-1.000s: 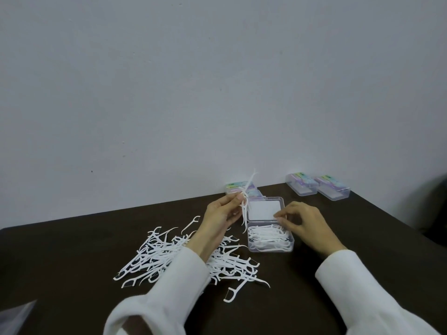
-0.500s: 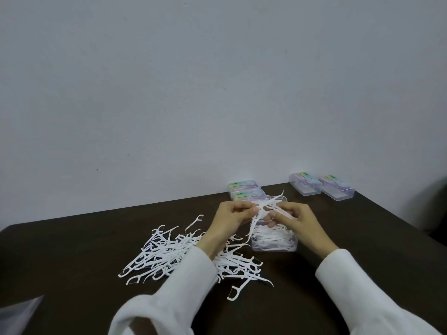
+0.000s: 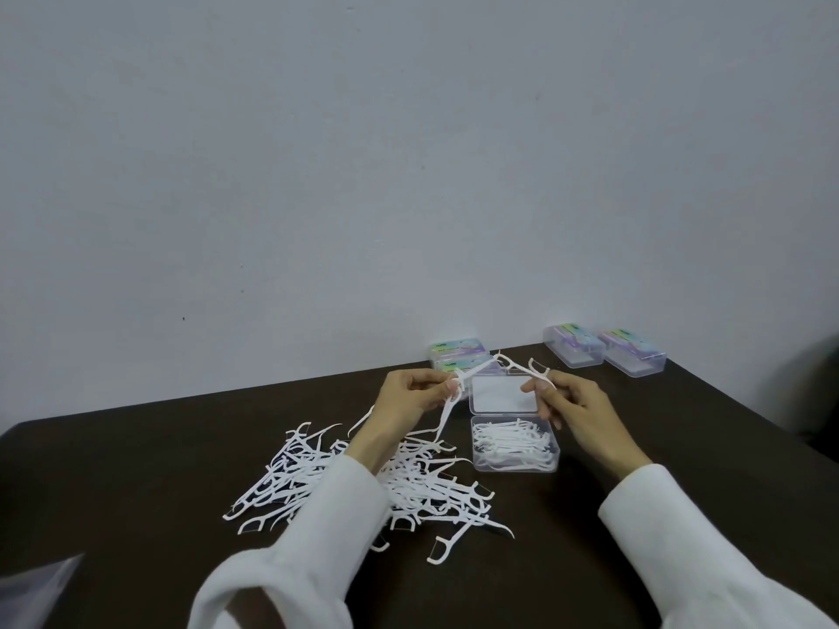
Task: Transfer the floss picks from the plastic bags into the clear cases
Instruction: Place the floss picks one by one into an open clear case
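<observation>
A loose pile of white floss picks [image 3: 363, 483] lies on the dark table [image 3: 136, 469], partly under my left sleeve. Right of it stands an open clear case [image 3: 515, 465], partly filled with picks, its lid [image 3: 501, 394] folded back. My left hand [image 3: 417, 401] hovers left of the lid and pinches a few floss picks [image 3: 447, 413] that hang down. My right hand [image 3: 576, 410] is just right of the lid and pinches other floss picks [image 3: 522, 369] pointing up and left.
Two stacked closed cases [image 3: 456, 360] sit against the wall behind the open one. Two more closed cases [image 3: 573, 351] [image 3: 632, 358] stand at the back right. A plastic bag corner [image 3: 34, 587] shows at the lower left.
The hands met over the case, and the right hand took some of the picks from the left. They have since drawn apart, each holding picks.
</observation>
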The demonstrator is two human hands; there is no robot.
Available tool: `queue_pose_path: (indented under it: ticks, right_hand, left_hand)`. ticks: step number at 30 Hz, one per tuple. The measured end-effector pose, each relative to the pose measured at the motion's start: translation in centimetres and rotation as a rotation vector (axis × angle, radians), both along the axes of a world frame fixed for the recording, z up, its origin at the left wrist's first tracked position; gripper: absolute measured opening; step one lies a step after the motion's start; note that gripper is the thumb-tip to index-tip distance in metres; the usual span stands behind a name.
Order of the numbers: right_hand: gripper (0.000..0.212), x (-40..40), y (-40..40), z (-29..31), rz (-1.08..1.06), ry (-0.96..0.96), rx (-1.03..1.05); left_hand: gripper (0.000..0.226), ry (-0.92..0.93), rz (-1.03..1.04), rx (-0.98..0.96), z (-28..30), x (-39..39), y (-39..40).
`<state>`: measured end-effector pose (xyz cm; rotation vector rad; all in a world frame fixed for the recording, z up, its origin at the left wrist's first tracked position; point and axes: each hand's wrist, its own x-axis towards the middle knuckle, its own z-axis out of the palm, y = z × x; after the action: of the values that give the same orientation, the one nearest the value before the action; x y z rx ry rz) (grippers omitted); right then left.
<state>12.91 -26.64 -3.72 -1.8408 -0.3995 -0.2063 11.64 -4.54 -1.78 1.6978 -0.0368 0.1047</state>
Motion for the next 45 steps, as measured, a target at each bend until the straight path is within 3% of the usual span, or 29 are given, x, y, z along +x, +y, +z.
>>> queue_pose_path:
  ticks: [8,16,26,31,34,37,41,45]
  right_hand:
    - [0.027,-0.3,0.8,0.8,0.096,0.266,0.101]
    - [0.017,-0.6,0.7,1.1,0.077,0.201,0.044]
    - [0.018,-0.3,0.1,1.0,-0.151,-0.024,0.049]
    - [0.019,-0.7,0.5,0.6,-0.047,-0.079,-0.222]
    - [0.016,-1.1,1.2,0.4,0.017,-0.188,-0.590]
    - [0.025,-1.6,1.4,0.7,-0.097,-0.323,-0.836]
    - [0.032,-1.8,1.1,1.3,-0.132,-0.296,-0.746]
    - [0.057,-1.4,1.9,0.6,-0.035,-0.194,-0.755]
  left_hand:
    - [0.026,0.036,-0.057,0.027,-0.1,-0.1,0.1]
    - [0.025,0.034,-0.057,0.085,-0.1,-0.1,0.3]
    - [0.020,0.019,-0.043,0.143,0.4,-0.1,1.1]
    - [0.012,0.009,0.057,0.119,0.2,0.1,1.5]
    - [0.005,0.000,0.102,0.119,-0.1,0.3,1.9]
    - [0.004,0.003,0.102,0.121,-0.2,0.4,2.0]
    - [0.006,0.010,0.078,0.105,-0.1,0.3,1.7]
    - [0.011,0.005,0.068,0.097,0.0,0.2,1.6]
